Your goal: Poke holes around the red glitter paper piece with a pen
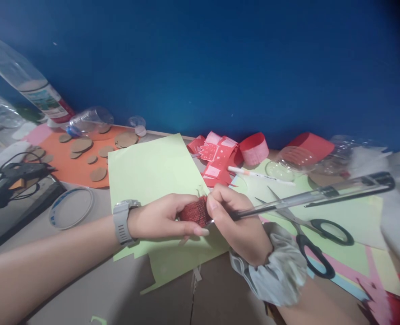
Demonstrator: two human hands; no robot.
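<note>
My left hand (pixel 166 217), with a grey watch on the wrist, is closed around a small dark red, mesh-textured object (pixel 193 213). Fingers of my right hand (pixel 233 216) pinch together at the right end of that object. A clear pen with a black cap (pixel 318 196) is also held in my right hand and sticks out to the right. A grey scrunchie circles my right wrist. Under both hands lies a light green paper sheet (pixel 145 171). What my right fingertips grip at the object's end is too small to tell.
Black-handled scissors (pixel 297 225) lie open at the right on coloured papers. Red paper pieces (pixel 220 155) and a white marker (pixel 260 175) sit behind my hands. Left are a tape roll (pixel 71 208), cardboard discs (pixel 81 145) on orange paper, and plastic bottles (pixel 47 101). A blue wall stands behind.
</note>
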